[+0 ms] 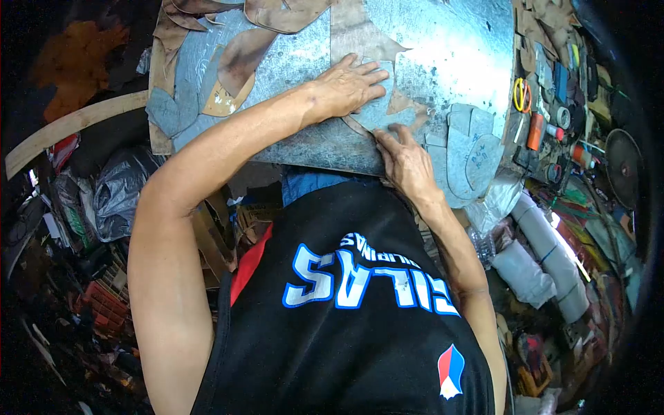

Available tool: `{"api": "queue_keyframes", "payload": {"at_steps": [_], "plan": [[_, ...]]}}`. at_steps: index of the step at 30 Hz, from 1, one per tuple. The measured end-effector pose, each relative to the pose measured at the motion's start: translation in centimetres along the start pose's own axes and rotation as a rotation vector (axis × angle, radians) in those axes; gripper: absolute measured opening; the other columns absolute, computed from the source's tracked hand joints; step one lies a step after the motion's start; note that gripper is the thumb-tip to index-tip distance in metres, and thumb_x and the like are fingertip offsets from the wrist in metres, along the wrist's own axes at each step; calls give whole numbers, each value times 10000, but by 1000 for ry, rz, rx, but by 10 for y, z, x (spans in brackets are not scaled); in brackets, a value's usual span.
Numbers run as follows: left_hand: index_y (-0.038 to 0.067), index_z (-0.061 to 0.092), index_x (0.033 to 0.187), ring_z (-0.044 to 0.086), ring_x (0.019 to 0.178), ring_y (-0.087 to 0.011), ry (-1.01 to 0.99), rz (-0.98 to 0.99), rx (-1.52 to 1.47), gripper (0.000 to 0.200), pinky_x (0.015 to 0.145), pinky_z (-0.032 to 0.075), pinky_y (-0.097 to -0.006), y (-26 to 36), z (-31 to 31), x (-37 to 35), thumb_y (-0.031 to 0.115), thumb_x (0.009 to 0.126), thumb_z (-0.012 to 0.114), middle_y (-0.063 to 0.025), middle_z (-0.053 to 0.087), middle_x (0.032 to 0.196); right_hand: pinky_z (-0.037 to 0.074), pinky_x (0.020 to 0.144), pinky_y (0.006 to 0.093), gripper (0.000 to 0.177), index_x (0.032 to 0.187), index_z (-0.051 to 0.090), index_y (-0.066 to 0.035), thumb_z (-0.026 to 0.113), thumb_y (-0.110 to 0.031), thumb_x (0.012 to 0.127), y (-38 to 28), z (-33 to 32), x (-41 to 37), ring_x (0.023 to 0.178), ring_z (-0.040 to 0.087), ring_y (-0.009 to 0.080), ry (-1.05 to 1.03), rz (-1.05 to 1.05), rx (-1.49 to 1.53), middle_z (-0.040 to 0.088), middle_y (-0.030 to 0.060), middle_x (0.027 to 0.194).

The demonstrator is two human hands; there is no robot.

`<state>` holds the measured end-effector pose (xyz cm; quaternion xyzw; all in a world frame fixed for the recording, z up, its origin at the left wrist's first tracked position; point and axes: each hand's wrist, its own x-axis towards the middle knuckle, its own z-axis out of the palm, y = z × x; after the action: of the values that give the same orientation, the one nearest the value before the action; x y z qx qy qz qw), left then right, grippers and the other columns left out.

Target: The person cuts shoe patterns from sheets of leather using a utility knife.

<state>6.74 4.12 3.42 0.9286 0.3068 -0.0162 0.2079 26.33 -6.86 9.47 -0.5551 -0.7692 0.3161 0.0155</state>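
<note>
My left hand (pixel 349 86) lies flat with its fingers spread, pressing a grey pattern piece (pixel 377 109) down on a brown leather piece (pixel 353 34). Close by, at the lower edge of the pattern piece, my right hand (pixel 408 162) has its fingers drawn together; whatever they may hold is too small to make out. Both hands rest over a worn metal-topped table (pixel 311 149). To the right of my right hand lie more grey pattern pieces (pixel 474 155), one with handwriting on it.
Brown leather scraps (pixel 287 14) and a yellowish card piece (pixel 221 102) lie on the table's left part. Along the right edge are orange-handled scissors (pixel 521 95), an orange cylinder (pixel 535 131) and tape rolls (pixel 561 116). A curved wooden strip (pixel 76 124) juts out at left.
</note>
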Motion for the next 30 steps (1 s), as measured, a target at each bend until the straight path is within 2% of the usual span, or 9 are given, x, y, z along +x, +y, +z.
{"api": "queue_keyframes", "payload": {"at_steps": [2, 5, 6, 7, 10, 14, 30], "plan": [[180, 549, 1299, 314, 1438, -251, -4, -11, 8, 593, 1168, 267, -548, 2, 0, 2, 173, 751, 775, -51, 374, 1535, 566, 769, 481, 293, 1192, 648, -98, 564, -117, 912, 2, 1, 1, 933, 663, 441, 41, -15, -15, 556, 265, 1275], [132, 536, 1306, 326, 1429, -281, -33, -31, 27, 608, 1151, 284, -548, 18, -9, 6, 225, 759, 784, -88, 375, 1527, 569, 781, 486, 270, 1159, 663, -83, 573, -121, 908, 1, 1, 1, 943, 662, 458, 59, -21, 11, 520, 305, 1313], [106, 531, 1306, 328, 1425, -298, -39, -106, 68, 622, 1143, 293, -545, 34, -14, 9, 266, 762, 786, -112, 376, 1520, 569, 781, 486, 270, 1159, 663, -83, 573, -121, 908, 1, 1, 1, 943, 662, 458, 57, -24, 10, 520, 305, 1313], [80, 525, 1306, 331, 1420, -314, -47, -179, 109, 642, 1134, 301, -542, 43, -15, 11, 307, 765, 788, -136, 378, 1513, 569, 778, 485, 264, 1148, 668, -79, 574, -117, 905, 1, 3, 1, 943, 662, 455, 62, -23, 7, 524, 294, 1315], [48, 518, 1304, 327, 1417, -334, -49, -195, 60, 683, 1127, 307, -540, 46, -16, 9, 368, 763, 786, -169, 379, 1503, 566, 783, 480, 256, 1134, 674, -74, 580, -113, 899, 7, -2, -4, 948, 664, 441, 38, -20, 16, 532, 255, 1334], [66, 524, 1303, 312, 1426, -324, -43, -221, 66, 657, 1127, 309, -543, 49, -11, 10, 353, 771, 780, -157, 367, 1513, 559, 810, 463, 243, 1114, 678, -74, 593, -116, 890, 26, -9, -7, 966, 668, 404, -14, -63, 44, 553, 162, 1369], [41, 516, 1287, 322, 1416, -328, 9, -231, 33, 651, 1123, 307, -547, 50, -8, 7, 306, 759, 791, -166, 387, 1491, 558, 819, 439, 189, 1042, 651, -68, 620, -90, 857, 56, -31, 4, 940, 665, 375, -174, -165, 83, 564, 49, 1387]]}}
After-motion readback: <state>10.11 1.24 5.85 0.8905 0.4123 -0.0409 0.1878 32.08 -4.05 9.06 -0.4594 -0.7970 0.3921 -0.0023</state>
